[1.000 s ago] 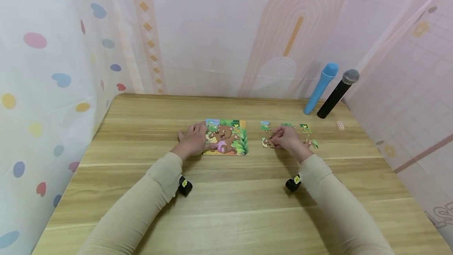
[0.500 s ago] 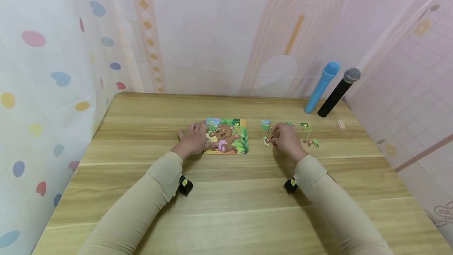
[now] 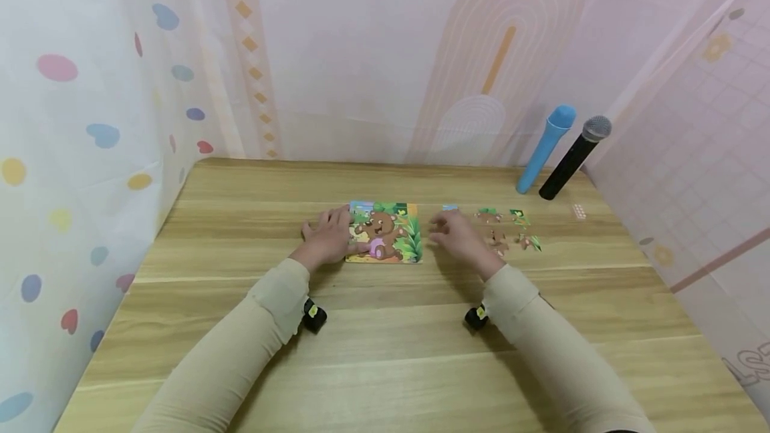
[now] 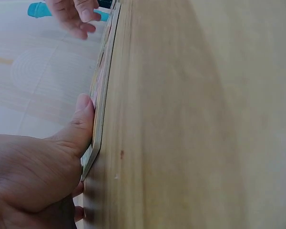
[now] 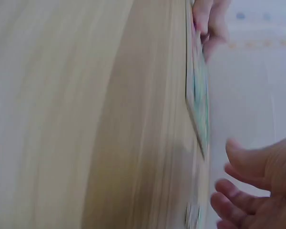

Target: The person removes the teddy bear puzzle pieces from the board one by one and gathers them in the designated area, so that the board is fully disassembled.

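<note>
A picture puzzle of a brown bear among green leaves lies flat on the wooden table in the head view. My left hand rests at its left edge, the thumb over the border and the other fingers spread beside it. Just right of the puzzle hovers my right hand, its fingers loose and apart with nothing seen between them. Loose puzzle pieces lie to the right: a leafy one, a brown one, and several others. One blue-topped piece is mostly hidden behind the right hand.
A blue microphone and a black microphone stand leaning at the back right of the table. Near them lies a small pink dotted item. Patterned cloth hangs behind the table and along both sides.
My right hand has moved left from the loose pieces toward the puzzle and its fingers have parted. A brown piece it had covered now shows. The left hand stays put.
</note>
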`<state>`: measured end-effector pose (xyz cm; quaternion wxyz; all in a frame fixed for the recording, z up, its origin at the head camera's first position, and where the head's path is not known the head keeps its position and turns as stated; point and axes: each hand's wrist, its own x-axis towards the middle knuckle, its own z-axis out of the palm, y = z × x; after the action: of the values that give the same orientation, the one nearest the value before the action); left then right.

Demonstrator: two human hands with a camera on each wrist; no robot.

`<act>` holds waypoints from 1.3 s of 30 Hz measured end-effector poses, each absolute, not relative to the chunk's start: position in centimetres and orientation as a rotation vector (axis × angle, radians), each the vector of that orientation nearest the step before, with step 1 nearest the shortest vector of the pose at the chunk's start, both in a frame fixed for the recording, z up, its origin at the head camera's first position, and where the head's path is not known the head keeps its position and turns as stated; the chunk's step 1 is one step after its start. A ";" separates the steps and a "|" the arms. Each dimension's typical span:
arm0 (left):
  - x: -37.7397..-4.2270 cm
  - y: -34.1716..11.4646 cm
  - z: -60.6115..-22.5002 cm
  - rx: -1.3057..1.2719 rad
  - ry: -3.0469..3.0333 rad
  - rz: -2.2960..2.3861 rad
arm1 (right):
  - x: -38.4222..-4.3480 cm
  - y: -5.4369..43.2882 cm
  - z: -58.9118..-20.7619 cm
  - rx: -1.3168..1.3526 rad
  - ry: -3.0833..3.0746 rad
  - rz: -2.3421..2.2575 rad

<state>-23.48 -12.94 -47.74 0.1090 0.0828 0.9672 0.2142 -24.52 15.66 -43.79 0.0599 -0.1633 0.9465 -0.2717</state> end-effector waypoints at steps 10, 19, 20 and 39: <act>-23.3 -13.0 -47.6 0.257 2.853 0.643 | -23.5 11.8 -44.4 -0.625 2.837 -0.538; -22.9 -13.0 -47.7 0.243 2.849 0.624 | -23.3 11.4 -44.9 -0.578 2.817 -0.633; -22.8 -13.0 -47.6 0.249 2.852 0.627 | -23.4 11.4 -44.8 -0.565 2.814 -0.646; -23.2 -13.0 -47.4 0.256 2.835 0.630 | -24.1 13.3 -43.7 -0.288 2.514 -1.294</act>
<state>-23.17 -12.97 -47.41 0.1126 0.0873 0.9662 0.2148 -24.15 13.27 -43.68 0.1494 -0.1002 0.8746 -0.4502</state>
